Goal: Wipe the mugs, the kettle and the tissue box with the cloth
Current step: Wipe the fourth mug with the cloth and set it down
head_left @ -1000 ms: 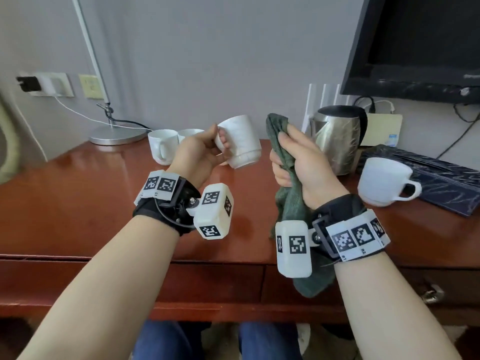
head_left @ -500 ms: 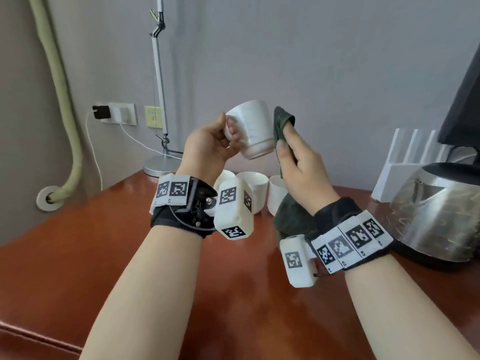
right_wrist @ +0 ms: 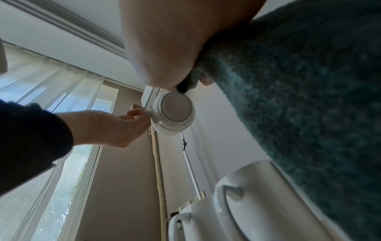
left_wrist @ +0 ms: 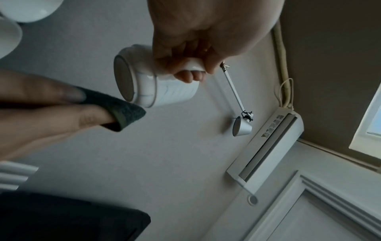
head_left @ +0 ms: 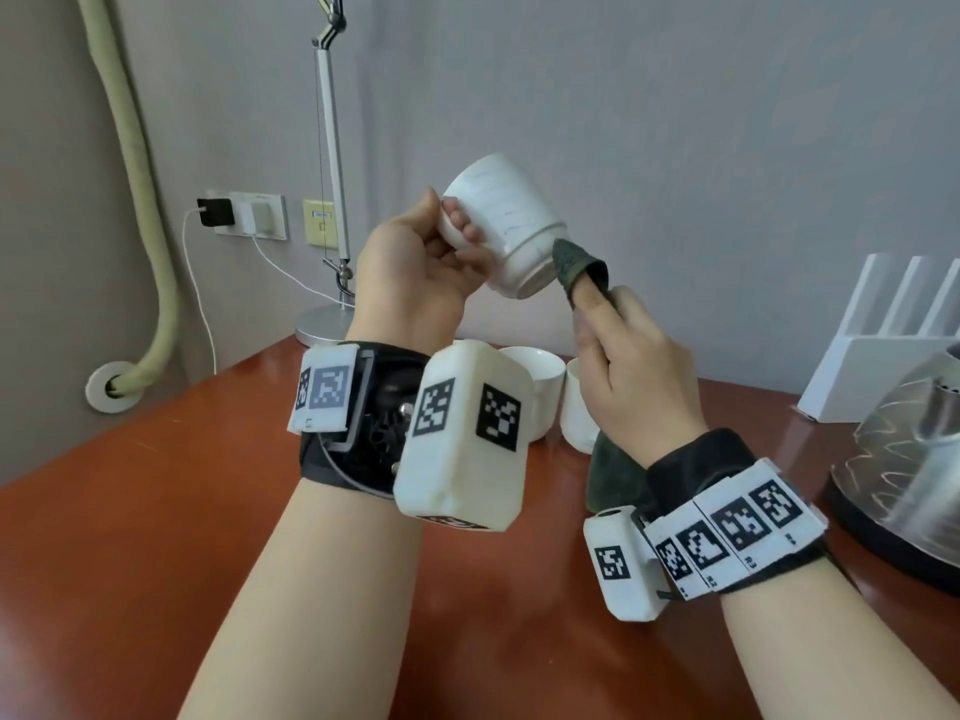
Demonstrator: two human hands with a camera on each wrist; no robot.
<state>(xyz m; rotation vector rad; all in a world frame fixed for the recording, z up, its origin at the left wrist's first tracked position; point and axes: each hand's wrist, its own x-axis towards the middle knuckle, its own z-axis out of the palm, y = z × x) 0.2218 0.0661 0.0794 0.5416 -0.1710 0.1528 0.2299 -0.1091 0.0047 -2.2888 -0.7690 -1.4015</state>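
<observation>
The white ceramic mug (head_left: 501, 226), gripped by its handle in the left hand (head_left: 410, 272), has been tipped base-out; the dark green cloth (head_left: 576, 265), pinched over the right hand (head_left: 631, 366), now meets its bottom rim, so the underside is likely being wiped.

Glossy white ceramic mug (head_left: 506, 220), nubbly dark-green cloth (head_left: 576, 262), polished reddish wooden table (head_left: 156, 511), brushed-metal kettle (head_left: 914, 459).

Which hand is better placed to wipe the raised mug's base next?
Right. The right hand holds the cloth over its fingertips at the mug base rim; the left hand grips the handle.
</observation>
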